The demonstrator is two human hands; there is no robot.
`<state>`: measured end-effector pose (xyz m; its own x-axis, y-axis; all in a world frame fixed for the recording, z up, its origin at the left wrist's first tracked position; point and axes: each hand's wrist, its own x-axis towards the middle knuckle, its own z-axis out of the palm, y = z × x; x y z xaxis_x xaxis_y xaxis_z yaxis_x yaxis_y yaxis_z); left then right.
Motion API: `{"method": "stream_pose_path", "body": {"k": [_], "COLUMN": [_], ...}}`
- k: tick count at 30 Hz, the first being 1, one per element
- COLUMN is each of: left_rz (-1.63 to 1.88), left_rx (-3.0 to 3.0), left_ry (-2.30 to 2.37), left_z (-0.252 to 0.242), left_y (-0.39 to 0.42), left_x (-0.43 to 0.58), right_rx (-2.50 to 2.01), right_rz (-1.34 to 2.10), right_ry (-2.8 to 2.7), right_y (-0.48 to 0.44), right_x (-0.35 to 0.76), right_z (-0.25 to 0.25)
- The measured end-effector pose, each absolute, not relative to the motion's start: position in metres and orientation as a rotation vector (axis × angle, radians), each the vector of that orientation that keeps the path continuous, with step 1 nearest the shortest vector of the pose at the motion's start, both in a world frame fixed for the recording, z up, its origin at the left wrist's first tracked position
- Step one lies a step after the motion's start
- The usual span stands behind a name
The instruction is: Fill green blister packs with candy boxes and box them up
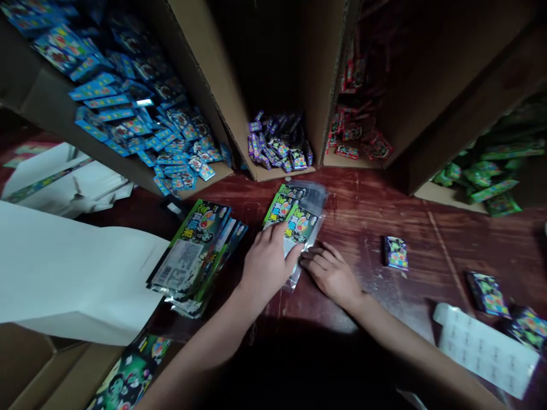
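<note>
Left hand (267, 265) lies palm-down on the near end of the clear bag (314, 199), fingers spread and loose, pressing rather than gripping. Right hand (330, 274) is flat on the tabletop (367, 216) just beside it, released, fingertips touching the bag's near right corner. The bag sits about mid-tabletop, towards the far edge, with two green packs (290, 215) side by side inside it; its far end looks empty. To the left of my left hand, close but apart from it, is a stack of filled bags (194, 253), partly lying over a white sheet (72, 267). Along the far edge stand open cardboard boxes: blue packs (128, 108), purple packs (277, 145), red packs (359, 134), and loose green packs (487, 173) at the far right. One single dark pack (395, 252) lies to the right of my right hand, well apart. A label sheet (487, 350) lies at the near right corner.
</note>
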<state>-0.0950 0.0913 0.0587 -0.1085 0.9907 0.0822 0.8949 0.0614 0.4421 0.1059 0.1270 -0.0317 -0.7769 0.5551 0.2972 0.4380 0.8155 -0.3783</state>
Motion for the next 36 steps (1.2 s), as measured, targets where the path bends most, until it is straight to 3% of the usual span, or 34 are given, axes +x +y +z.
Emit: {"method": "stream_pose_path", "body": {"k": [5,11,17,23,28,30,32,36], "left_rz": [0.312,0.613,0.611,0.329,0.699,0.839,0.890,0.881], "left_rx": [1.785,1.824,1.579,1.168,0.991,0.952,0.952,1.057], "left_ry": [2.085,1.388,1.233,0.929,1.202,1.262,1.320,1.501], "left_z": [0.030,0.044,0.046,0.048,0.030,0.021,0.012,-0.004], "left_y": [0.148,0.122,0.109,0.103,0.103,0.100,0.095,0.083], "left_x": [-0.070,-0.057,-0.050,-0.043,-0.025,-0.017,-0.009,0.001], "right_rx": [-0.814,-1.102,-1.172,-0.713,-1.237,-1.345,-1.453,-1.710], "right_rz": [0.576,0.632,0.673,1.269,1.083,1.157,1.208,0.940], "right_ry": [-2.493,-2.077,-2.303,-2.486,-1.770,-1.556,-1.547,-1.594], "right_y": [0.122,0.141,0.149,0.150,0.132,0.116,0.100,0.085], "right_x": [0.129,0.145,0.174,0.227,0.213,0.193,0.174,0.150], "right_z": [-0.026,0.011,0.047,0.078,0.050,0.031,0.014,-0.011]}}
